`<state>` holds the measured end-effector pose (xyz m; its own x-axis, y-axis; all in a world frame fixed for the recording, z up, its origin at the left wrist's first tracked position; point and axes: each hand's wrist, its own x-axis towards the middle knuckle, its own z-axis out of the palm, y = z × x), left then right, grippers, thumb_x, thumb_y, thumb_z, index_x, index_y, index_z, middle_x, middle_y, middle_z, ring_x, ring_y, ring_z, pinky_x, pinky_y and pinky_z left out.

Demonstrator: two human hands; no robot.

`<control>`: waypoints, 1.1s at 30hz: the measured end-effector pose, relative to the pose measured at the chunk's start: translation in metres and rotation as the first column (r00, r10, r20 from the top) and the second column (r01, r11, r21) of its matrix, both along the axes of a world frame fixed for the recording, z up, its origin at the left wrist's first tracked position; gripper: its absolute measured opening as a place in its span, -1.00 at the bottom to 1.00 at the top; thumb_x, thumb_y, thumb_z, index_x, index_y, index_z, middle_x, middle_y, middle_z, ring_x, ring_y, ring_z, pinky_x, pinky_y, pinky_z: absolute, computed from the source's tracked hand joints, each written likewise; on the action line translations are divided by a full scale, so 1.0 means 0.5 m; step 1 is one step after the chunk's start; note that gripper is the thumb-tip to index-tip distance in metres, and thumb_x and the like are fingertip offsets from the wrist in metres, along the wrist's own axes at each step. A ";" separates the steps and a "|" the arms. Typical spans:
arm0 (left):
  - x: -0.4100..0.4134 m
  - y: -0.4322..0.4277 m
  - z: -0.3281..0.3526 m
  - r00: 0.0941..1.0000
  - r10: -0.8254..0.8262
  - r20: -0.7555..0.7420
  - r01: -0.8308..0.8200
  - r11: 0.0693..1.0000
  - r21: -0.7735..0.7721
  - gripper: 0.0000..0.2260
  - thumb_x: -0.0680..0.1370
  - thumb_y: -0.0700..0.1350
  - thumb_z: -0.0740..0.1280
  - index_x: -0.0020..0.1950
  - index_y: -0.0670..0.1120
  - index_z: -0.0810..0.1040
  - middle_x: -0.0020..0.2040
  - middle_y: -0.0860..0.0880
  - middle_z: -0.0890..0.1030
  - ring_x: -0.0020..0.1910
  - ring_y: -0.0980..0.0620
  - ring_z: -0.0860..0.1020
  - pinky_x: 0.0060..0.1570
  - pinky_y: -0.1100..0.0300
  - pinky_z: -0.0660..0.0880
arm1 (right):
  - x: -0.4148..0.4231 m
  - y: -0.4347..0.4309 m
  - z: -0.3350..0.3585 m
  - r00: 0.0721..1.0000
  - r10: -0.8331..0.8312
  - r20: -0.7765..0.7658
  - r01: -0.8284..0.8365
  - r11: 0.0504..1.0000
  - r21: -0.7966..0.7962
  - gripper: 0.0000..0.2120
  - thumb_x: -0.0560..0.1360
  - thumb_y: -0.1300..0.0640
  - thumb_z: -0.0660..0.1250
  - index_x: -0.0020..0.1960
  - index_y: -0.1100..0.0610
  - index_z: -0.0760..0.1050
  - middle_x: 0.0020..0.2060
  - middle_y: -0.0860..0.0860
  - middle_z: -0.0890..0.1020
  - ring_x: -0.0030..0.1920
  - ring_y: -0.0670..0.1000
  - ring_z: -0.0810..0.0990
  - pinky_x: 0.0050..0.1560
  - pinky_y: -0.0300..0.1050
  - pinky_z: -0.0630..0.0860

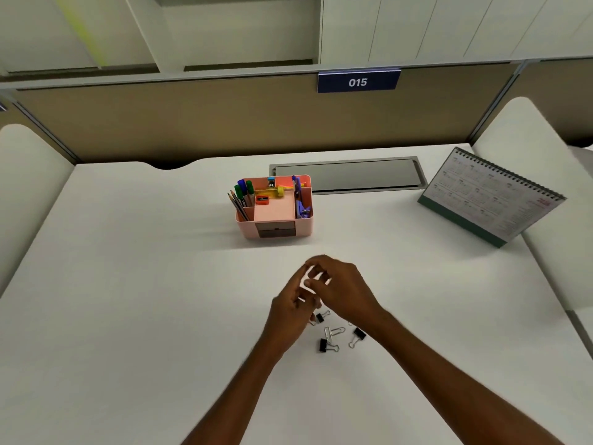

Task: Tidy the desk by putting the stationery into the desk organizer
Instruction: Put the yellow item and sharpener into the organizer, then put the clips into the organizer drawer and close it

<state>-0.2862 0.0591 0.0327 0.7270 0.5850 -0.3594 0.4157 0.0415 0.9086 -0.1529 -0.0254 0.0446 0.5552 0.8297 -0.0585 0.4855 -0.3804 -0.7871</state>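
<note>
- Hands meet over the white tabletop [128, 284], in front of the pink desk organizer [273, 207] and well apart from it.
- The left hand [290, 311] has its fingers curled inward; motion blur hides whether it grips anything, so I cannot tell.
- The right hand [343, 287] crosses just above the left, fingers bent toward the left fingertips; whether something small is pinched there I cannot tell.
- Clips lie loose on the tabletop just below the hands: one black binder clip [321, 317] next to the left fingertips, a second binder clip [327, 345] nearer the camera, and a third binder clip [357, 336] to the right, by the right wrist.
- A silver paper clip [333, 332] lies between those binder clips.
- The desk organizer stands upright near the middle of the tabletop. Its left compartment holds pencils [237, 203] and green and blue markers [245, 189].
- An orange sharpener [262, 199] lies in the wide middle tray, with a yellow item [279, 191] behind it.
- The right compartment holds purple tools [301, 203].
- A spiral desk calendar [491, 200] stands tilted at the right rear of the tabletop.
- A grey cable hatch [349, 176] is set into the tabletop just behind the organizer.
- A blue sign reading 015 [358, 81] hangs on the partition behind.
</note>
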 end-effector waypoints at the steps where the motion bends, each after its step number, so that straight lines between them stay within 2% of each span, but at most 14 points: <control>1: -0.010 -0.017 -0.012 1.000 -0.025 -0.010 0.026 0.999 0.019 -0.47 0.64 -0.17 0.37 0.50 0.31 0.37 -0.08 0.03 0.72 -0.20 0.14 0.68 -0.25 0.33 0.55 | -0.003 -0.025 -0.010 1.000 -0.002 0.003 0.002 1.000 -0.010 -0.75 0.54 0.07 0.45 0.21 -0.07 0.58 -0.05 -0.20 0.68 -0.09 -0.19 0.65 -0.04 -0.27 0.59; 5: -0.041 -0.064 -0.064 0.981 -0.120 -0.153 0.138 0.984 0.116 -0.45 0.63 -0.11 0.38 0.55 0.28 0.36 -0.13 0.07 0.66 -0.21 0.21 0.63 -0.19 0.34 0.54 | -0.016 -0.125 -0.075 0.997 -0.031 0.069 0.036 0.997 -0.073 -0.76 0.53 0.01 0.47 0.19 -0.08 0.61 0.01 -0.20 0.66 -0.08 -0.20 0.63 0.00 -0.14 0.60; 8: -0.061 -0.077 -0.088 0.924 -0.163 -0.347 0.273 0.914 0.299 -0.40 0.57 0.03 0.42 0.58 0.27 0.29 -0.10 0.16 0.60 -0.11 0.20 0.58 -0.04 0.26 0.56 | -0.033 -0.190 -0.117 0.979 -0.042 0.199 0.069 0.989 -0.134 -0.71 0.51 -0.01 0.48 0.22 -0.12 0.56 0.10 -0.21 0.57 0.10 -0.17 0.54 -0.04 -0.15 0.59; 11: -0.084 -0.089 -0.091 0.878 -0.210 -0.430 0.389 0.836 0.388 -0.32 0.52 0.09 0.48 0.56 0.34 0.23 0.04 0.20 0.49 -0.05 0.21 0.48 -0.10 0.33 0.40 | -0.048 -0.231 -0.138 0.968 -0.057 0.246 0.119 0.963 -0.242 -0.63 0.49 0.01 0.49 0.28 -0.10 0.54 0.21 -0.17 0.50 0.26 -0.10 0.45 -0.08 -0.14 0.59; 14: -0.101 -0.098 -0.105 0.882 -0.226 -0.414 0.405 0.813 0.418 -0.34 0.49 0.07 0.50 0.52 0.35 0.31 0.06 0.23 0.42 0.08 0.24 0.51 0.01 0.31 0.42 | -0.063 -0.252 -0.160 0.974 -0.073 0.214 0.137 0.944 -0.301 -0.57 0.49 0.06 0.49 0.33 -0.08 0.53 0.23 -0.14 0.48 0.30 -0.07 0.44 -0.07 -0.11 0.60; 17: -0.103 -0.109 -0.121 0.902 -0.212 -0.375 0.372 0.822 0.432 -0.41 0.50 0.06 0.51 0.47 0.34 0.39 0.02 0.24 0.42 0.00 0.32 0.45 -0.11 0.50 0.31 | -0.072 -0.260 -0.177 0.979 -0.075 0.187 0.131 0.944 -0.303 -0.57 0.51 0.12 0.45 0.35 -0.07 0.51 0.21 -0.15 0.47 0.27 -0.07 0.44 -0.02 -0.17 0.56; 19: -0.099 -0.115 -0.126 0.910 -0.198 -0.364 0.355 0.827 0.437 -0.46 0.51 0.06 0.50 0.45 0.34 0.42 0.00 0.24 0.44 -0.03 0.33 0.45 -0.16 0.55 0.29 | -0.074 -0.256 -0.183 0.978 -0.081 0.192 0.137 0.944 -0.300 -0.62 0.53 0.14 0.40 0.33 -0.05 0.51 0.17 -0.12 0.49 0.22 -0.05 0.48 0.00 -0.17 0.55; 23: -0.088 -0.119 -0.136 0.923 -0.169 -0.347 0.323 0.830 0.455 -0.53 0.54 0.05 0.48 0.42 0.30 0.49 -0.03 0.25 0.47 -0.04 0.32 0.50 -0.16 0.53 0.33 | -0.083 -0.239 -0.188 0.976 -0.070 0.208 0.127 0.954 -0.273 -0.72 0.54 0.20 0.38 0.23 0.02 0.58 0.07 -0.06 0.56 0.09 0.01 0.56 -0.05 -0.06 0.59; 27: -0.072 -0.116 -0.140 0.934 -0.161 -0.319 0.305 0.825 0.476 -0.53 0.56 0.01 0.47 0.44 0.27 0.49 0.04 0.25 0.50 0.01 0.28 0.53 0.02 0.36 0.47 | -0.090 -0.217 -0.188 0.980 -0.064 0.191 0.111 0.963 -0.245 -0.78 0.53 0.23 0.36 0.13 0.00 0.57 -0.01 -0.08 0.54 0.03 0.01 0.57 -0.09 -0.01 0.59; 30: -0.064 -0.110 -0.138 0.941 -0.138 -0.309 0.284 0.820 0.497 -0.54 0.56 0.02 0.48 0.43 0.25 0.48 0.06 0.24 0.51 -0.03 0.28 0.51 -0.02 0.36 0.51 | -0.087 -0.208 -0.189 0.978 -0.115 0.175 0.150 0.967 -0.207 -0.68 0.52 0.18 0.40 0.24 -0.04 0.54 0.08 -0.11 0.53 0.11 -0.02 0.56 -0.05 -0.07 0.59; 33: -0.069 -0.103 -0.133 0.948 -0.074 -0.311 0.232 0.829 0.509 -0.49 0.52 0.05 0.51 0.40 0.29 0.40 0.07 0.23 0.46 -0.04 0.25 0.51 -0.10 0.39 0.46 | -0.078 -0.228 -0.185 0.925 -0.203 0.320 0.264 0.951 -0.160 -0.53 0.49 -0.01 0.48 0.37 -0.03 0.50 0.30 -0.09 0.46 0.32 0.03 0.48 0.06 -0.09 0.60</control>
